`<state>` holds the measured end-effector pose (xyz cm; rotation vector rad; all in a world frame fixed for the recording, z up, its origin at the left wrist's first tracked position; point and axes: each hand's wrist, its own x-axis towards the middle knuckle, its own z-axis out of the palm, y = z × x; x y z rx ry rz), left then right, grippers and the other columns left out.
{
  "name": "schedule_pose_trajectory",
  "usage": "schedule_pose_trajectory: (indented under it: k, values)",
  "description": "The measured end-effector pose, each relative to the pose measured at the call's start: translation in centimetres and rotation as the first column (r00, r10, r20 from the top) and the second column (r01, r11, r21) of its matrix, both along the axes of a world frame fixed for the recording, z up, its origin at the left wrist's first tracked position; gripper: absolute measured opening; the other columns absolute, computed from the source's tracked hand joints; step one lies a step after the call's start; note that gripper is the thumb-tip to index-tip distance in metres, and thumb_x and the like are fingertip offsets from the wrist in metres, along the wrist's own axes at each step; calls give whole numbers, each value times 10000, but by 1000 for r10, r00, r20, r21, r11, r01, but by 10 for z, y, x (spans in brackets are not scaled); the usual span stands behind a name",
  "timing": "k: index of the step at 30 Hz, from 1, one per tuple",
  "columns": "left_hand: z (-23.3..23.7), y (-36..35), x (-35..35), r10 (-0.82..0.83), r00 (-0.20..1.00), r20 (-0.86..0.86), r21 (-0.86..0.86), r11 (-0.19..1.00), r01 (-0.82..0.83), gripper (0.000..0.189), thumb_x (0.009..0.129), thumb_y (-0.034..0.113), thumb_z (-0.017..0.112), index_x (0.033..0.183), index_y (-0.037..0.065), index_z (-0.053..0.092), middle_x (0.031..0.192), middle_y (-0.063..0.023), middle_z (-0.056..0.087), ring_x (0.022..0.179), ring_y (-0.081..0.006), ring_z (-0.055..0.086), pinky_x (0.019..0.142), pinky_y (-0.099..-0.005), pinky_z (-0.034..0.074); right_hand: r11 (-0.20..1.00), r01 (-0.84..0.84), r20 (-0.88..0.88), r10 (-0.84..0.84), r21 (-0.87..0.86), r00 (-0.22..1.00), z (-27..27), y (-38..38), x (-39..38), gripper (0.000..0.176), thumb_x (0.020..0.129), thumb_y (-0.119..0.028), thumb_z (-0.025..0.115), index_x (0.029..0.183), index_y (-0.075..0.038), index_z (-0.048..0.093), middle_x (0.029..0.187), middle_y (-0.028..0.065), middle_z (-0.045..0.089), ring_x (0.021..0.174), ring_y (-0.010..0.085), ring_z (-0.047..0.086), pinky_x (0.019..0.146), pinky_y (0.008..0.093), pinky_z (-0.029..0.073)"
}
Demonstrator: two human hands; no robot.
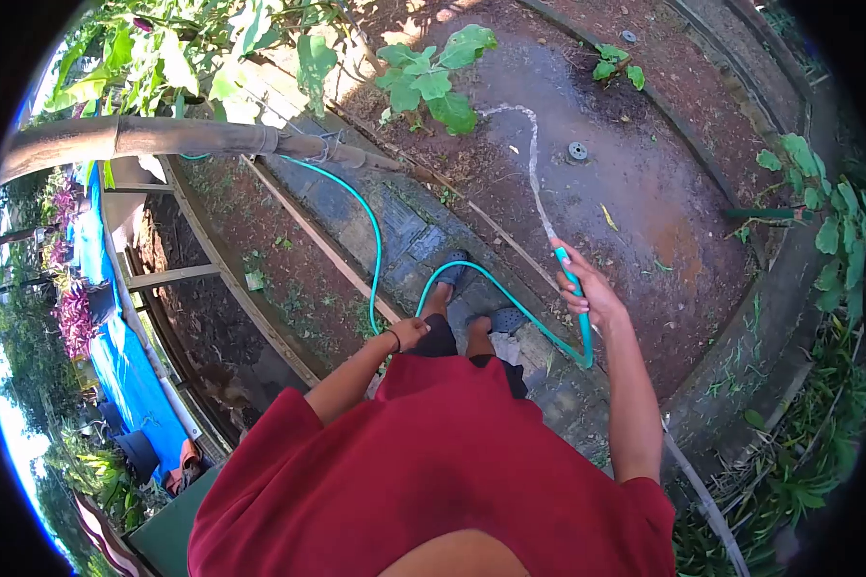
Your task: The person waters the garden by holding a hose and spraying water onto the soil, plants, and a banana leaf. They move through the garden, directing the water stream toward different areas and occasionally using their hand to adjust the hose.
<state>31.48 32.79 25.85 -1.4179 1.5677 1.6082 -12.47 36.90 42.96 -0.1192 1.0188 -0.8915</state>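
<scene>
My right hand (589,288) is wrapped round the end of a green garden hose (484,273), with its mouth just beyond my thumb and fingers. A stream of water (535,168) arcs out of it onto wet soil by a leafy plant (435,79). The hose loops down below my right hand, then across over my feet to my left hand (411,334). That hand is closed at my waist on a section of the hose. Another length runs from my left side up toward the bamboo pole (192,137).
A round grey disc with holes (576,151) lies on the wet soil (635,202). Paved path (342,216) runs under my feet, with narrow borders beside the beds. A blue tarp (130,365) and a wooden frame (175,277) stand at left; leafy plants (818,202) grow at right.
</scene>
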Motion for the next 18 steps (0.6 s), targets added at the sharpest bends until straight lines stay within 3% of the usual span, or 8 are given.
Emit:
schedule_pose_trajectory:
  k: [3,5,8,12,18]
  values:
    - [12,22,13,147,989,35,-13,989,-146,449,937,382,540,1160,-2,605,806,-112,654,619,-197,621,622,-348,516,982,-187,73,188,-24,979,-12,-21,65,443,1017,-230,424,1453,-275,355,670,-30,374,402,33,265,346,196,238]
    - [8,31,25,217,973,78,36,975,-220,480,971,380,501,1234,-19,549,990,-131,654,881,-210,649,721,-342,539,968,-244,103,249,-55,963,-15,-36,101,447,1014,-220,426,1452,-276,357,677,-28,380,405,33,271,349,195,240]
    - [4,43,41,333,940,79,70,938,-339,490,978,380,499,1260,-19,528,1109,-142,628,969,-217,625,781,-344,537,960,-273,135,280,-71,950,-21,-56,150,437,1012,-215,437,1439,-270,364,692,-25,393,407,30,278,349,193,243]
    - [25,45,55,382,919,92,74,918,-389,493,980,381,497,1258,-25,527,1097,-140,636,888,-202,622,781,-331,532,959,-256,155,273,-120,949,-20,-93,203,396,1000,-216,466,1386,-260,387,709,-21,413,410,33,289,351,196,239]
    - [-1,66,102,539,841,53,96,835,-541,487,981,383,495,1249,-22,529,1059,-117,633,888,-198,620,765,-331,541,990,-39,158,60,-134,986,-21,-172,275,379,976,-203,505,1333,-268,396,743,-9,436,433,58,327,363,211,249]
